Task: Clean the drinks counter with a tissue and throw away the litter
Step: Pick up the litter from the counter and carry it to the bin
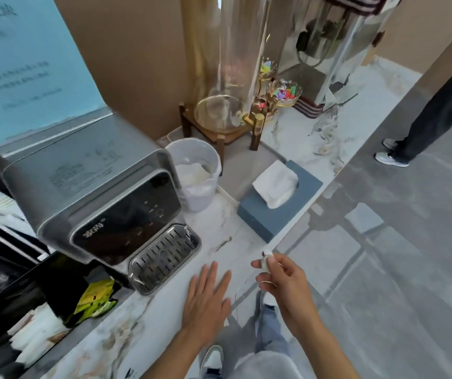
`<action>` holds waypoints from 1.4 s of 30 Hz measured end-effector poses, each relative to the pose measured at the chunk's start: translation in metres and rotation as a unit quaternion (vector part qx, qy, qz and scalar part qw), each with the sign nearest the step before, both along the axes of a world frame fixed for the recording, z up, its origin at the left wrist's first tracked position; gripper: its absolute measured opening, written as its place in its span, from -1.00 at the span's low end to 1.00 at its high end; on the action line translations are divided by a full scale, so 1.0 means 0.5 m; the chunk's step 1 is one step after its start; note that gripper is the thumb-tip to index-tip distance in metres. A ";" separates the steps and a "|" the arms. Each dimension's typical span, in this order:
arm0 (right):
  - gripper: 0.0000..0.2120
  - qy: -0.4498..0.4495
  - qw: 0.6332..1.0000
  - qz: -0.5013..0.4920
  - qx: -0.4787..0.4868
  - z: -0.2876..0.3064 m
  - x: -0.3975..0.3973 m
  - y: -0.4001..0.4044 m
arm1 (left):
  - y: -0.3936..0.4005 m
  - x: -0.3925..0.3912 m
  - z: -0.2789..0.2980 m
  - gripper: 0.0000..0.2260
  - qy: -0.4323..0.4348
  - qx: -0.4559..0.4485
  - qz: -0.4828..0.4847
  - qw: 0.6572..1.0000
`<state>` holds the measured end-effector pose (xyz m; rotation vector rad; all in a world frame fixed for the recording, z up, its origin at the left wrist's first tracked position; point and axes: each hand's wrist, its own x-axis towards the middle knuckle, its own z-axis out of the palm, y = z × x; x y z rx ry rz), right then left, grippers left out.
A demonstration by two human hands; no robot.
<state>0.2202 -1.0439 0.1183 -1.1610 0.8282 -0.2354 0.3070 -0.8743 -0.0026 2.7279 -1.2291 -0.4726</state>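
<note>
Our right grip point(279, 274) pinches a small white scrap of litter point(266, 260) above the white marble counter point(235, 222) edge; our left grip point(208, 294) rests flat, fingers spread.

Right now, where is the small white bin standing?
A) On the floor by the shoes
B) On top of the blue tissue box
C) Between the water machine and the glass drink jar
C: the small white bin stands on the counter between the water machine and the glass drink jar.

Bare forearms, no sleeves; left hand point(207, 296), right hand point(279, 277) ungloved; light blue jeans point(269, 340); white-grey sneakers point(213, 359).
</note>
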 end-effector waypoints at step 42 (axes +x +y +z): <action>-0.76 -0.020 0.922 0.368 -0.121 0.116 0.586 -0.189 | -0.303 0.091 0.014 -0.40 0.056 0.015 0.367 0.929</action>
